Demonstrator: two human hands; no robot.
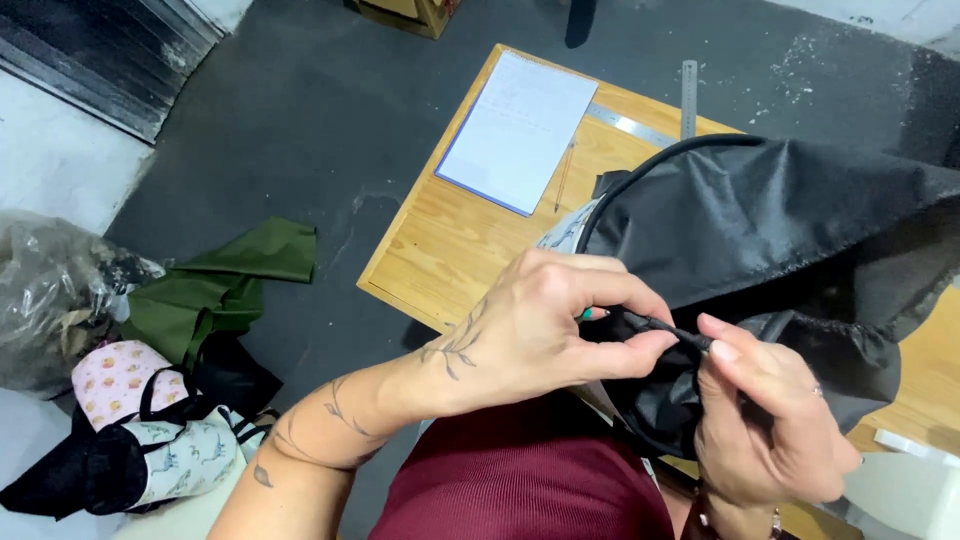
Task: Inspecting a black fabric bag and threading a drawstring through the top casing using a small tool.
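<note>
Both hands on a black drawstring cord point(668, 328) at the near edge of a black fabric piece point(760, 220), matte woven cloth, creased, bunched into folds near the hands. Left hand point(540, 330): grip closed, thumb and fingers pinched on the cord; a bit of teal shows at the pinch, can't tell what it is. Right hand point(765, 420): grip closed, thumb and forefinger pinching the cord end just right of the left hand. Cord is thin and round, and a longer run arcs along the fabric's far-left edge. Fabric drapes over the right part of the wooden surface point(450, 250) and down toward the lap. Far side of the surface: white paper sheet point(518, 130), metal ruler point(688, 98). Floor at left: green cloth point(215, 290), patterned fabric pieces point(150, 420).
</note>
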